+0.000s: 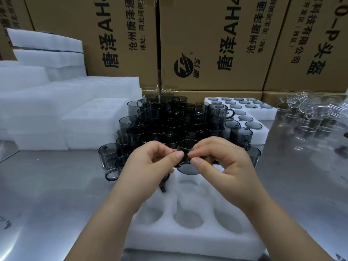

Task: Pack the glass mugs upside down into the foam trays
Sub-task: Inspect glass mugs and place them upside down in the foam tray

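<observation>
Your left hand [150,162] and right hand [224,162] meet at the centre of the view. Thumbs and curled fingertips pinch one smoky glass mug [188,161] between them. It hangs in the air over the far edge of the foam tray [169,240], whose round pockets at 6 o'clock show no glass. The mug's flat grey disc, probably the base, tilts toward you, so it seems partly turned over. Something dark hangs under your left hand; whether it is the handle I cannot tell.

You hold it by fingertips only, on smooth glass. A slip would drop it onto the foam or, worse, forward into the pile of mugs [169,119] stacked just beyond your knuckles at 12 o'clock. That pile is crowded and stacked, so a nudge while you rotate could topple several.

The tray looks light and the desk [47,185] is polished metal, so pressing down off-centre may push the tray away. If the handle misses its notch, the mug will likely sit crooked, unlike those in the filled trays [263,131] at 1 o'clock.
</observation>
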